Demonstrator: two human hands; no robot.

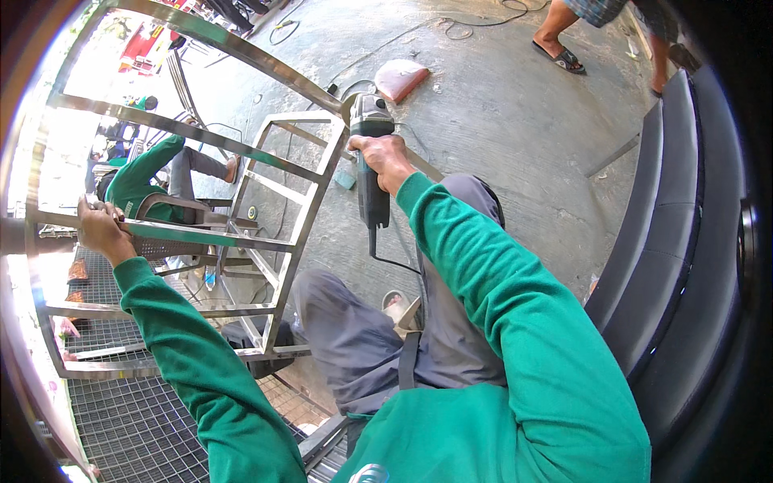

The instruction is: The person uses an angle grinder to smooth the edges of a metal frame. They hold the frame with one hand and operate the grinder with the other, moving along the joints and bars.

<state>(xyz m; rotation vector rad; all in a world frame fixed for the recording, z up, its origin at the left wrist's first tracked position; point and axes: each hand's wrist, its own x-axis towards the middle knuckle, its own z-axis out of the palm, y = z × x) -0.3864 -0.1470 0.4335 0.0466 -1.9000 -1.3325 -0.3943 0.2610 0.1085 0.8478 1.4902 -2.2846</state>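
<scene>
A silvery metal frame of welded square tubes (209,237) stands tilted in front of me on the left. My left hand (106,230) is closed around one of its crossbars, near the outer end. In my right hand (386,159) is an angle grinder (374,197), gripped around its body with the head pointing away from me. The grinder's disc (348,108) is at the frame's far right corner; whether it touches the metal I cannot tell. From the grinder's rear, a black cord (394,262) runs down toward my legs.
Black padded seating (656,241) curves along the right. Another person in green (149,181) sits beyond the frame, near a brown chair (173,211). A person's sandalled foot (561,58) is at the far right. A white-and-red bag (401,79), cables (394,34) and wire mesh (145,423) lie around.
</scene>
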